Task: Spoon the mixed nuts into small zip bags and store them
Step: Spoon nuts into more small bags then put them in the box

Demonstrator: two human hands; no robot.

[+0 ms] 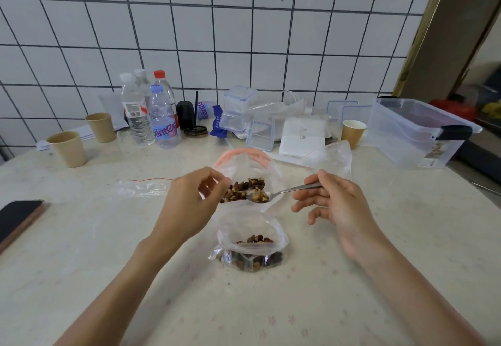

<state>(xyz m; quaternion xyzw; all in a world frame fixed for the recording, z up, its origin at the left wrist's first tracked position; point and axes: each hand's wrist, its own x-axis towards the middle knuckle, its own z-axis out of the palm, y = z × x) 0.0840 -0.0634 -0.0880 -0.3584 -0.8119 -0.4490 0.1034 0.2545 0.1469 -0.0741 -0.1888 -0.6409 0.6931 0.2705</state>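
A large clear zip bag (245, 164) with a pink seal lies open at the table's middle, with mixed nuts (244, 187) inside. My left hand (189, 204) pinches its left rim and holds the mouth open. My right hand (333, 204) grips a metal spoon (284, 191) by the handle; its bowl, loaded with nuts, is at the big bag's mouth. Nearer to me stands a small zip bag (250, 250), open at the top and partly filled with nuts. An empty small zip bag (141, 187) lies flat to the left.
A phone (16, 218) lies at the left edge. Paper cups (67, 149), water bottles (151, 117), small lidded boxes (238, 109), a further paper cup (352, 132) and a big clear storage tub (417, 134) line the tiled back wall.
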